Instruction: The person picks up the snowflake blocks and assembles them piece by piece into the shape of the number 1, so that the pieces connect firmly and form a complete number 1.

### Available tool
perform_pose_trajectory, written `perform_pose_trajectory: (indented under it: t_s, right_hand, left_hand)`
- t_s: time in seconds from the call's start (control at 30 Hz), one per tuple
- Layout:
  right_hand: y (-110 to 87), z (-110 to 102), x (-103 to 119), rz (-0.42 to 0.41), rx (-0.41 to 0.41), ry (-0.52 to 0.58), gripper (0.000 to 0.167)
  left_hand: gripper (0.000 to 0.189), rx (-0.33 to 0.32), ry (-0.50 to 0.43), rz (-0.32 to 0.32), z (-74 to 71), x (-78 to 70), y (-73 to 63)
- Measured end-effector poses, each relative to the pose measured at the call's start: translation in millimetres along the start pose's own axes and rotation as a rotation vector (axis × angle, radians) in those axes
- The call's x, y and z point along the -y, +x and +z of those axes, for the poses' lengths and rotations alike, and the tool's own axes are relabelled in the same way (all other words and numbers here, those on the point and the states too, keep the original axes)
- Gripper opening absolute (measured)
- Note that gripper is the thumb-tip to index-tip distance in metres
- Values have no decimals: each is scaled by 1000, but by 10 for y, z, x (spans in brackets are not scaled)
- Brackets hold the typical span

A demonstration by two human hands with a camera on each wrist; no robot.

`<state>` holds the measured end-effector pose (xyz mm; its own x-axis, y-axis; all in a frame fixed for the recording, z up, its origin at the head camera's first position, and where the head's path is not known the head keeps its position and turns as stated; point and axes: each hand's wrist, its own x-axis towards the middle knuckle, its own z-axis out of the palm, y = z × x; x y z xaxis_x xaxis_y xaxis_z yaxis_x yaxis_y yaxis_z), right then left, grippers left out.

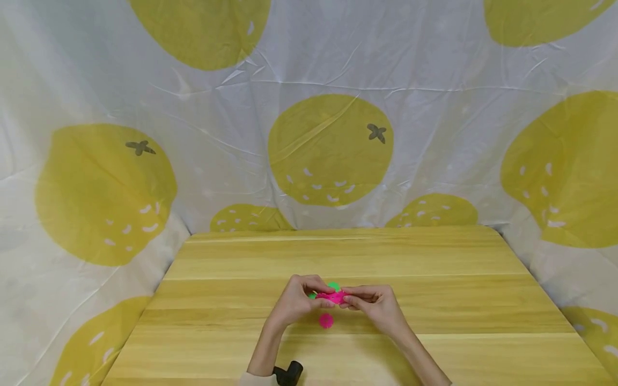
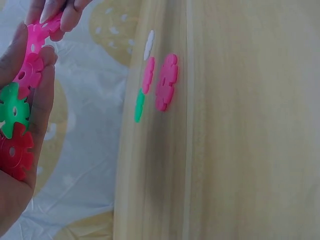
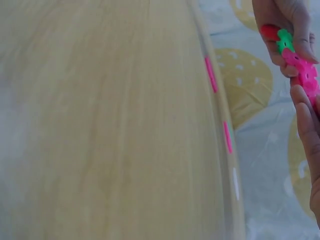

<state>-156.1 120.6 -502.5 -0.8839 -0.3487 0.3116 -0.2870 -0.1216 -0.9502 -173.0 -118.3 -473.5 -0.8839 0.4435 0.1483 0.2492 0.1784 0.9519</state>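
Note:
My left hand point(image 1: 295, 301) holds a short chain of notched plastic snowflake discs. In the left wrist view a red disc point(image 2: 19, 150) lies against the palm, followed by a green disc point(image 2: 9, 112) and pink discs point(image 2: 31, 75) slotted edge to edge. My right hand point(image 1: 381, 306) pinches the pink end of the chain point(image 1: 333, 297) between thumb and fingers. The hands face each other above the table, fingertips close together. In the right wrist view the left fingers partly cover the red and green discs, and the right fingers point(image 3: 303, 117) hide the chain's far end.
On the wooden table point(image 1: 483, 300) lie loose discs: a nearer pink one point(image 2: 171, 82), another pink one point(image 2: 148, 75), a green one point(image 2: 139, 105) and a white one point(image 2: 149, 45). A fruit-print cloth point(image 1: 434, 134) hangs behind the table's far edge.

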Motion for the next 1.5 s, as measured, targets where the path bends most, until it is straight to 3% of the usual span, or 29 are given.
perform_pose_trajectory:
  t_s: [0.37,0.6,0.83,1.13,1.3,1.5]
  right_hand:
    - [14,-18,-44,41,13,-30,29]
    - [9,-39,-31,94,-1,-81,31]
    - [15,-29,-26,200,-63,-6,34]
    - [15,2,-53,266,-159,97,38]
    - [11,24,-42,302,-200,121,38]
    - [23,64,-66,317,-215,110,36]
  left_hand:
    - [22,28,-24,-26,-21,38,4]
    - [21,27,64,-86,-46,28,12]
    - [23,49,83,-83,-10,36,16]
    - [30,-65,213,-16,153,47,55]
    - [26,-121,212,8,198,50,69]
    - [26,-142,158,34,222,50,78]
